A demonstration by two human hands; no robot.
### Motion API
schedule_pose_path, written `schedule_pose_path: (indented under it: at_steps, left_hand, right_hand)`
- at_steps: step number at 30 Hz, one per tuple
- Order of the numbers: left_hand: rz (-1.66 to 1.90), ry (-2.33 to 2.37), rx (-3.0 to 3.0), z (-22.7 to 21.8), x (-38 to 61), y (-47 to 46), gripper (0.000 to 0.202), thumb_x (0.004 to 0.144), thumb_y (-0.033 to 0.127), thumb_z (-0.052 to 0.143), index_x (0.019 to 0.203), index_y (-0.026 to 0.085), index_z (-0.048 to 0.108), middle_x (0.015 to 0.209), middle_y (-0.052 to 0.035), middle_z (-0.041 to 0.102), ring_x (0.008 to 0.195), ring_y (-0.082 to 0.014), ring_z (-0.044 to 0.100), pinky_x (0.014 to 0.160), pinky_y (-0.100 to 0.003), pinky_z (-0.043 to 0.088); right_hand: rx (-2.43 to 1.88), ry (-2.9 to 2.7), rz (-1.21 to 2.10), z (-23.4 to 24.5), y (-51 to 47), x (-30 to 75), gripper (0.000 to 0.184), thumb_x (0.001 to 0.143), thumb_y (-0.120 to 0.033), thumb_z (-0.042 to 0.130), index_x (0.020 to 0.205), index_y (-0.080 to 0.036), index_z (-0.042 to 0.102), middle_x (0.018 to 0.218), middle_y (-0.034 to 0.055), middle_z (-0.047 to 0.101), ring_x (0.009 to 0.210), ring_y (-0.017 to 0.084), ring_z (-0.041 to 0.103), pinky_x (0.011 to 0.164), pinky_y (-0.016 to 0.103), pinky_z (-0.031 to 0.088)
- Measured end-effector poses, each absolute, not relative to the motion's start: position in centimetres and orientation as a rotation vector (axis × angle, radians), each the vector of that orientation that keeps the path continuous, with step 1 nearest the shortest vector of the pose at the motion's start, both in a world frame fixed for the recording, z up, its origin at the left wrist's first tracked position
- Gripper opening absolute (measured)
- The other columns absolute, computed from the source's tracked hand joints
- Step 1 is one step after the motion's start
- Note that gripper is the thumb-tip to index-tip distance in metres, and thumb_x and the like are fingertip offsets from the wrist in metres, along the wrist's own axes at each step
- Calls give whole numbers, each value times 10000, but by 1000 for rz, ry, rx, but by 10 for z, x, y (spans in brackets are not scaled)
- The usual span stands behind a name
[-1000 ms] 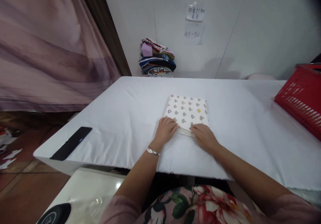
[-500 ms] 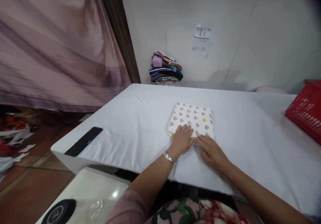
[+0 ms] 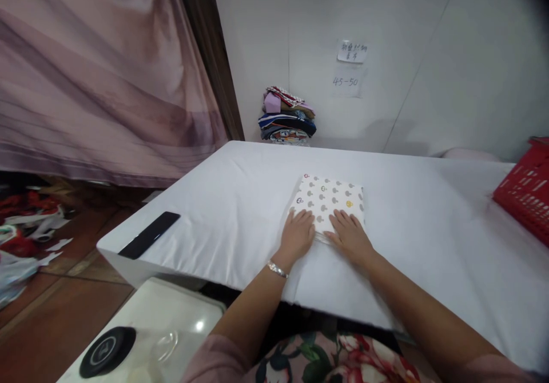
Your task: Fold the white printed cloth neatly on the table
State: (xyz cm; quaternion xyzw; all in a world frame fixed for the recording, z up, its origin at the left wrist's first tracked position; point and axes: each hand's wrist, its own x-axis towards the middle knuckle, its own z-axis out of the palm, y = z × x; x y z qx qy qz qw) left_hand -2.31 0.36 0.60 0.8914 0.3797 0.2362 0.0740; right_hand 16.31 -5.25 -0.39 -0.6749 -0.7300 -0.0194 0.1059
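Note:
A folded white cloth (image 3: 328, 195) with a print of small grey, yellow and dark figures lies flat on the white-covered table (image 3: 223, 211). My left hand (image 3: 297, 233) rests on its near left corner, fingers stretched out and lying flat. On the near right part of the cloth lies my right hand (image 3: 350, 235), also flat with its fingers extended. Between the two hands the layered near edge of the cloth shows. Neither hand grips anything.
A dark phone (image 3: 149, 234) lies at the table's left edge. Folded clothes (image 3: 287, 117) are piled beyond the far edge. A red plastic basket (image 3: 525, 191) stands at the right. Below left is a white surface (image 3: 180, 308) with a round black object (image 3: 108, 351).
My hands have moved apart: the left slid leftward, and the right now lies flat on top of the cloth instead of at its near edge. The view has shifted slightly.

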Motion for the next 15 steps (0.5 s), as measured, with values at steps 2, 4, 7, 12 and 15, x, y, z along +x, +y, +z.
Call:
schedule_pose_path:
  at_steps: [2, 4, 7, 12, 15]
  left_hand:
    - [732, 1276, 2578, 7, -30, 6, 340, 958, 267, 341, 1224, 243, 552, 1347, -29, 548, 1318, -192, 400, 1139, -485, 177]
    - [756, 1374, 2486, 7, -35, 9, 336, 958, 266, 338, 1197, 259, 575, 1352, -19, 544, 1324, -196, 392, 1127, -496, 204]
    - [834, 1434, 2367, 7, -38, 16, 328, 934, 240, 360, 1118, 248, 632, 1314, -17, 576, 1292, -194, 427, 1102, -431, 297]
    - [929, 1547, 2021, 2, -45, 30, 399, 846, 204, 434, 1211, 179, 593, 1363, -60, 527, 1242, -194, 488, 1061, -326, 377]
    - [895, 1587, 1893, 3, -45, 35, 478, 817, 188, 434, 1284, 157, 537, 1343, -74, 543, 1207, -208, 520, 1038, -325, 400]
  right_hand:
    - [-1996, -2148, -33, -1, -53, 161, 641, 941, -545, 278, 1385, -111, 441, 1492, 145, 342, 1394, 297, 249, 1130, 478, 174]
    - [-1999, -2134, 9, 2, -53, 160, 640, 939, -543, 293, 1389, -111, 435, 1497, 147, 329, 1400, 297, 232, 1133, 481, 160]
    - [-1959, -2089, 129, 7, -52, 162, 619, 932, -543, 318, 1372, -131, 459, 1498, 142, 330, 1405, 291, 221, 1136, 490, 151]
    - [-1788, -1721, 268, 4, -54, 186, 493, 916, -496, 367, 1263, -213, 572, 1467, 87, 402, 1393, 263, 269, 1125, 480, 219]
    - [-1842, -1294, 331, -5, -55, 201, 556, 861, -486, 464, 1332, -194, 511, 1490, 102, 357, 1372, 281, 310, 1090, 444, 320]
